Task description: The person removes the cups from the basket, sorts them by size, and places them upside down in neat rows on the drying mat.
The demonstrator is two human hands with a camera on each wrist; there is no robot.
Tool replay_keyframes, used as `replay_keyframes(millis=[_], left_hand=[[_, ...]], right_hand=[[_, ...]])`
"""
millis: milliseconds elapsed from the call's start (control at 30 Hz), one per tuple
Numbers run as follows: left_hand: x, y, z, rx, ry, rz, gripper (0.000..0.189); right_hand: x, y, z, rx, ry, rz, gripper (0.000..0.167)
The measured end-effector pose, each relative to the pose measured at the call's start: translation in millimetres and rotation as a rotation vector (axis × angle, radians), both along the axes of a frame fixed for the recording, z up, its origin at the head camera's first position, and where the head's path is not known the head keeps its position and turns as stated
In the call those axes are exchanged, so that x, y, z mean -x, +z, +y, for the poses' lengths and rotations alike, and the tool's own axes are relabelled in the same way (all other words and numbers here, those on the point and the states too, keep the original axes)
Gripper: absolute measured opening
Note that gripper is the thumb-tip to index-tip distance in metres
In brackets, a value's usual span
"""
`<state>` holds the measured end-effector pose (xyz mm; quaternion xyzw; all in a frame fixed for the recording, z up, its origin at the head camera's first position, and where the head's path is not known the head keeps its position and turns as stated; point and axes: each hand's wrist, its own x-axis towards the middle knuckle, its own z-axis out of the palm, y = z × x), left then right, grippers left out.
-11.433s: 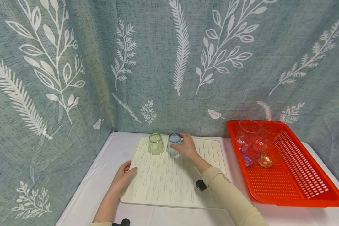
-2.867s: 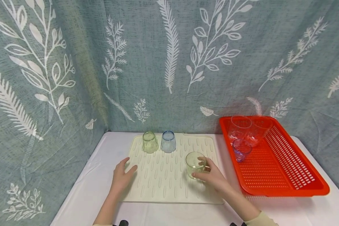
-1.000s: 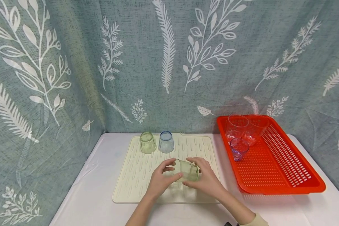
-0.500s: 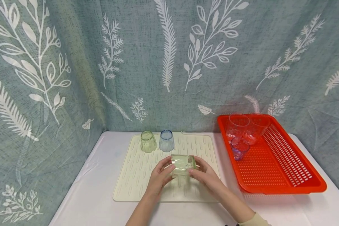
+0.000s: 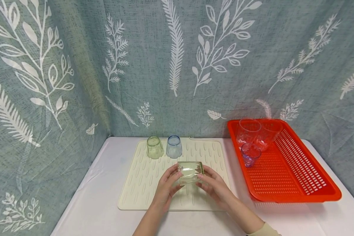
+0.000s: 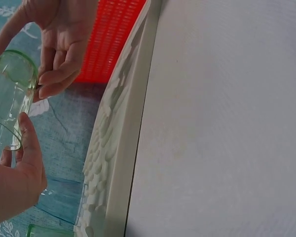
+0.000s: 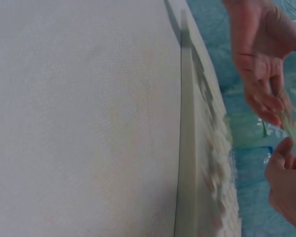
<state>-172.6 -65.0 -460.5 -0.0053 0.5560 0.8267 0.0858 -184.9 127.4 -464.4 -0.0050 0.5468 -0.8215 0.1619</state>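
Your left hand [image 5: 164, 188] and right hand [image 5: 216, 186] gripped one glass [image 5: 190, 171], its earlier tilt levelled, so it lay sideways above the mat [image 5: 137, 195].

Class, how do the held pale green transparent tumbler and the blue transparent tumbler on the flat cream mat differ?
The held tumbler lies sideways between left hand and right hand; the blue tumbler stands untouched on the mat. The held tumbler is green, the standing one blue. Both are transparent.

Head view from above, facing forward and down, wrist views low, close, tipped sideways, facing the curtain [image 5: 153, 65], both catching green glass [image 5: 190, 168] and mat [image 5: 135, 193]
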Motion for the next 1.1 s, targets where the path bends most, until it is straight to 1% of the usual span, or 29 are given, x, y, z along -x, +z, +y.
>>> replay_keyframes(millis=[233, 300, 367, 433, 633, 667, 733, 833, 900, 967, 1100], left_hand=[[-0.7, -2.9, -4.6, 0.04, -0.033, 0.014, 0.063], [-0.7, -4.2, -7.7, 0.059, -0.031, 0.025, 0.062], [-0.7, -5.9, -12.5, 0.102, -0.009, 0.035, 0.06], [-0.9, -7.8, -19.5, 0.18, 0.031, 0.049, 0.059], [-1.5, -12.8, -51.1, 0.595, 0.203, 0.115, 0.061], [-1.2, -13.3, -57.3, 0.656, 0.227, 0.123, 0.062], [-0.1, -13.3, -70.5, 0.746, 0.268, 0.121, 0.064], [1.6, -12.3, -89.8, 0.861, 0.312, 0.081, 0.069], [3.0, -11.9, -101.5, 0.902, 0.333, 0.042, 0.073], [4.5, -13.0, -111.1, 0.916, 0.338, 0.002, 0.077], [7.4, -17.6, -122.6, 0.884, 0.314, -0.057, 0.082]], right_hand=[[1.0, -0.7, -1, 0.016, -0.004, 0.004, 0.061], [2.2, -0.9, -2, 0.014, -0.011, 0.004, 0.061], [3.9, -1.0, -2, 0.013, -0.032, -0.001, 0.06], [6.5, -1.4, -2, 0.005, -0.065, -0.005, 0.059], [18.7, -0.5, 0, -0.065, -0.174, 0.033, 0.058], [21.4, 0.0, 0, -0.086, -0.188, 0.042, 0.059], [27.3, 1.0, 1, -0.136, -0.216, 0.055, 0.06], [36.0, 3.7, 2, -0.23, -0.248, 0.06, 0.062], [42.3, 5.3, 2, -0.295, -0.273, 0.053, 0.063], [47.5, 7.1, 3, -0.348, -0.294, 0.048, 0.064], [55.7, 8.6, 4, -0.421, -0.333, 0.073, 0.064]])
